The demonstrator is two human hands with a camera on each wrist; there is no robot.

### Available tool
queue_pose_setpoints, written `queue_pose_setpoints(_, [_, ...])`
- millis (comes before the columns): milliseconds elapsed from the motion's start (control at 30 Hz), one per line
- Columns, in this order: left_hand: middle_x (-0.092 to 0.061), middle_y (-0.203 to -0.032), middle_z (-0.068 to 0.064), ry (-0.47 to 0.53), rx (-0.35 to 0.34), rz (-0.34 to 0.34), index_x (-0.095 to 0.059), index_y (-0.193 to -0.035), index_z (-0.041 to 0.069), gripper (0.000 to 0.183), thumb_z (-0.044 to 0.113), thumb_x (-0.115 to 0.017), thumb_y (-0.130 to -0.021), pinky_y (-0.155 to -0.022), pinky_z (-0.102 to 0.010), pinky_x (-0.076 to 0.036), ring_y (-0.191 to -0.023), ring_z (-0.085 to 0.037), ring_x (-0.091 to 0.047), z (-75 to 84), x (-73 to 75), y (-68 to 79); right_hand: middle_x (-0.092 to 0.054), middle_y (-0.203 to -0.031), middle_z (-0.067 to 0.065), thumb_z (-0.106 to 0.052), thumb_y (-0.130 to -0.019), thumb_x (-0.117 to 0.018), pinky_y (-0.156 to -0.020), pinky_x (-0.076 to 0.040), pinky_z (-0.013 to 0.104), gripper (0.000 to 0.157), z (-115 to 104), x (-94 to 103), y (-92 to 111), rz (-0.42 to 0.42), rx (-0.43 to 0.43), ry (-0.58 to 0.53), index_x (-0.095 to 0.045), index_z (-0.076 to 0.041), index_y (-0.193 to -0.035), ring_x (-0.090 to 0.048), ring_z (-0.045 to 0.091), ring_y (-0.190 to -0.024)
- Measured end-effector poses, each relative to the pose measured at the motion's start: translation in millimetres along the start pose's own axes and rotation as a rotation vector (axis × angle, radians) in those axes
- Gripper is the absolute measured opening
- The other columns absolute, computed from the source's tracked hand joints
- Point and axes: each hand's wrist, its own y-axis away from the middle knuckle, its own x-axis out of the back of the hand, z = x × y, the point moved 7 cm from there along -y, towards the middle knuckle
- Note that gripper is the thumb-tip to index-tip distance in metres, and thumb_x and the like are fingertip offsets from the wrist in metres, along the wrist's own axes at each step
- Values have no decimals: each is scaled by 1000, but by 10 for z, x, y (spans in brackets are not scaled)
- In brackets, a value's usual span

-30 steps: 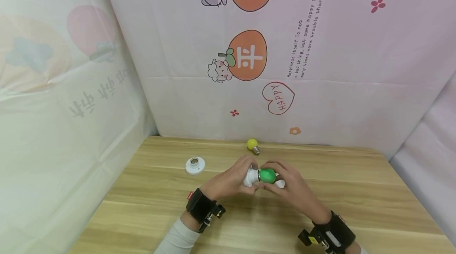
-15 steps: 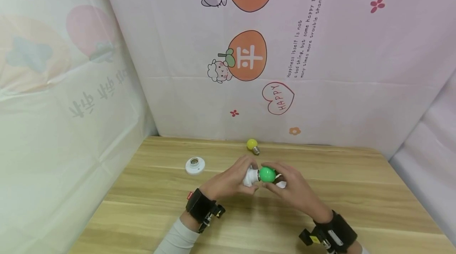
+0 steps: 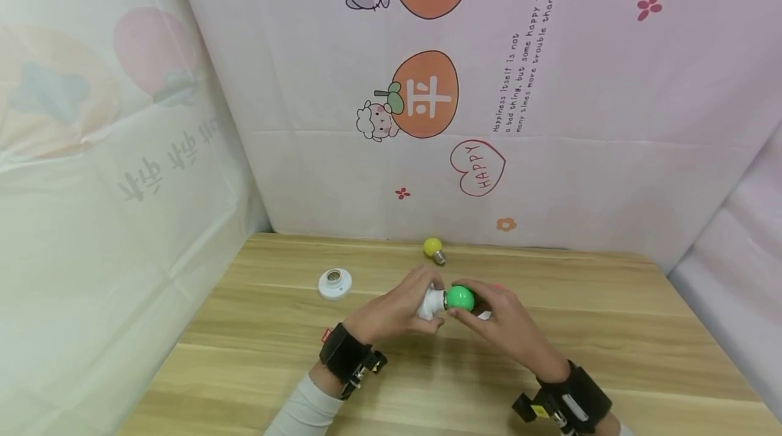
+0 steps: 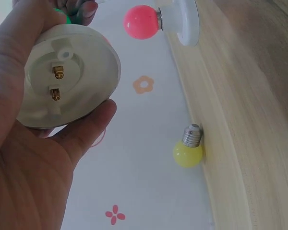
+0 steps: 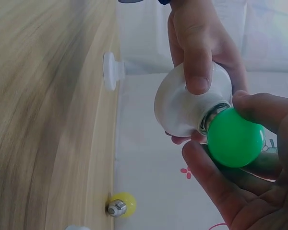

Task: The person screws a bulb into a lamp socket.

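Note:
Held above the table, a white lamp holder [image 3: 431,303] is gripped around its round base by my left hand [image 3: 387,310]. Its underside [image 4: 86,81], with two brass terminals, faces the left wrist camera. My right hand [image 3: 510,327] pinches a green light bulb [image 3: 460,298] between thumb and fingers. In the right wrist view the bulb's metal base sits at the mouth of the holder [image 5: 180,108], with some of the metal showing. How deep it is threaded cannot be seen.
A yellow bulb [image 3: 432,247] lies near the table's back edge. Another white lamp holder [image 3: 334,284] stands at the left. Behind my right hand, a third holder [image 4: 188,21] carries a pinkish-red bulb [image 4: 141,22]. Printed cloth [image 3: 342,178] hangs behind the table.
My right fingers have shifted slightly around the green bulb, which sits a little farther right. A bit of the red bulb now shows behind that hand. The left hand stays almost still.

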Motion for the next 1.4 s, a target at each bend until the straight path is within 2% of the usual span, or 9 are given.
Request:
queue_pose_setpoints(200, [-39, -109, 4, -15, -27, 9, -40, -114, 14, 46, 21, -71, -81, -74, -12, -45, -98, -10, -41, 36, 11, -6, -61, -87, -12, -37, -88, -68, -57, -53, 22, 34, -30, 9, 2, 9, -20, 22, -65, -16, -114, -57, 4, -70])
queue_pose_setpoints(367, [-39, -109, 4, -17, -19, -1, -40, -114, 14, 46, 22, -71, -81, -73, -10, -45, -99, -9, -41, 49, 4, -1, -60, -78, -11, -38, -89, -67, -51, -51, 22, 30, -26, -12, 6, -5, -57, 1, -64, -17, -111, -56, 4, -61])
queue_pose_setpoints(533, [-39, -109, 4, -31, -19, -2, -40, -114, 14, 46, 22, -71, -81, -74, -9, -45, -99, -9, -41, 64, 1, -1, -60, -74, -9, -39, -90, -65, -45, -50, 22, 31, -2, -44, 6, -34, -105, -30, -64, -15, -110, -55, 3, -53])
queue_pose_setpoints(900, [-39, -112, 5, -60, -22, -3, -40, -117, 14, 46, 25, -71, -84, -75, -9, -44, -101, -8, -40, 67, -14, 4, -58, -63, -5, -43, -92, -61, -39, -46, 23, 36, 24, -58, 28, -47, -165, -20, -64, -14, -112, -52, 4, -45])
queue_pose_setpoints(1133, [-38, -113, 5, -67, -14, 6, -39, -118, 15, 47, 28, -70, -85, -73, -10, -45, -100, -6, -39, 71, -15, 1, -59, -71, -8, -40, -90, -65, -41, -48, 23, 34, 10, -18, 20, 4, -152, -24, -65, -12, -110, -55, 4, -48])
queue_pose_setpoints(1267, [-39, -116, 3, -68, -13, 9, -39, -120, 14, 50, 32, -70, -85, -73, -9, -45, -101, -7, -40, 81, -9, 4, -60, -78, -9, -40, -87, -69, -48, -50, 22, 32, 1, 17, 6, 52, -116, 37, -66, -15, -106, -56, 3, -57])
queue_pose_setpoints(1400, [-40, -120, -1, -66, -12, 4, -40, -122, 13, 53, 35, -70, -85, -75, -9, -44, -101, -8, -43, 83, -11, 12, -62, -83, -10, -44, -85, -69, -54, -52, 24, 38, 11, 25, -5, 55, -114, 76, -67, -15, -108, -56, 8, -65])
